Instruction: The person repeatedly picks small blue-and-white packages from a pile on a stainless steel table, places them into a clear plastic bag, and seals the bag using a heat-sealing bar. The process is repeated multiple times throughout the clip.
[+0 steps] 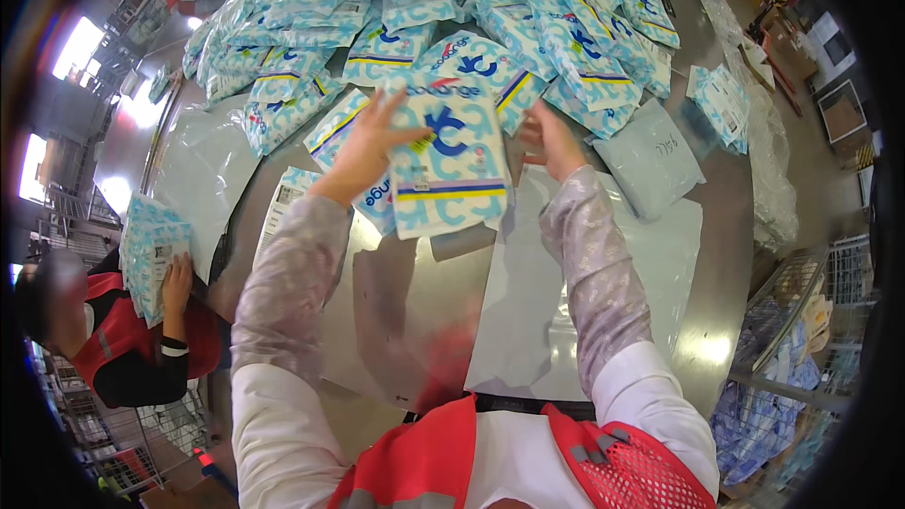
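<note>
My left hand (366,143) grips the left edge of a flat white and light-blue patterned packet (451,170), held tilted above the shiny metal table (415,302). My right hand (550,139) is at the packet's right edge, fingers curled against it. Behind the packet lies a big heap of similar blue-patterned packets (443,9) covering the far half of the table. A grey plastic mailing bag (566,292) lies flat on the table under my right forearm.
A plain grey sealed bag (650,155) lies right of my hands. At the left, a person in a red vest (113,339) holds a stack of packets (151,259). Wire baskets (801,320) stand at the right, below the table edge.
</note>
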`<state>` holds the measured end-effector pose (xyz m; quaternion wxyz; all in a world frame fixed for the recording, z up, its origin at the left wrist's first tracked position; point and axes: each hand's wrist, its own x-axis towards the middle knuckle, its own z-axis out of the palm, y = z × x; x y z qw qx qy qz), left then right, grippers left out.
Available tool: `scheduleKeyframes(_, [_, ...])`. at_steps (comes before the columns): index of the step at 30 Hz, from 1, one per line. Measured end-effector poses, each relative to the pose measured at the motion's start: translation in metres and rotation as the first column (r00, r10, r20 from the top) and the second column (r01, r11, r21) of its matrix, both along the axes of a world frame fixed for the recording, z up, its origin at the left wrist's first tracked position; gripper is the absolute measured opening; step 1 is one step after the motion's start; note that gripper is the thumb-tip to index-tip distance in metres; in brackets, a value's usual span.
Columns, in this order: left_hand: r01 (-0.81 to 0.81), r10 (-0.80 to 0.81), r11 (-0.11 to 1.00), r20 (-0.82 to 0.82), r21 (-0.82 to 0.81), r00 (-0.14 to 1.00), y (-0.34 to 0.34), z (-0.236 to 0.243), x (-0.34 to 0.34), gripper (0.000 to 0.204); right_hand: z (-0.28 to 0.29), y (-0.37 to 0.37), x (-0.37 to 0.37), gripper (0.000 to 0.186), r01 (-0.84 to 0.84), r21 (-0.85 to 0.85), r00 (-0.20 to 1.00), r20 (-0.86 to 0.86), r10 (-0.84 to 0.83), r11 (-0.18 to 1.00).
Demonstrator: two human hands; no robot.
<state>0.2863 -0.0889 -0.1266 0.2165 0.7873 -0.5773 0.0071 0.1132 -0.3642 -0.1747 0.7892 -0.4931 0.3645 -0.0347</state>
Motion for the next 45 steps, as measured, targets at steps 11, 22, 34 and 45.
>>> scheduleKeyframes(11, [-0.847,0.783,0.489,-0.531,0.207,0.322,0.063,-0.124,0.044,0.096,-0.024,0.025,0.035,0.076,-0.14,-0.166,0.971,0.168,0.168,0.976])
scheduleKeyframes(22, [-0.663,0.329,0.716,-0.731,-0.22,0.598,0.072,-0.027,-0.062,0.086,-0.023,0.084,-0.022,0.059,-0.237,0.285,0.931,0.34,0.134,0.929])
scheduleKeyframes(34, [-0.642,-0.044,0.74,-0.967,-0.201,0.252,0.159,0.0,-0.22,0.104,-0.045,0.201,-0.182,0.054,-0.178,-0.811,0.93,0.046,0.364,0.557])
scheduleKeyframes(45, [-0.273,0.278,0.96,-0.112,0.056,0.954,0.104,0.042,-0.25,0.079,-0.03,0.187,-0.17,0.043,-0.113,-0.631,0.929,0.207,0.308,0.767])
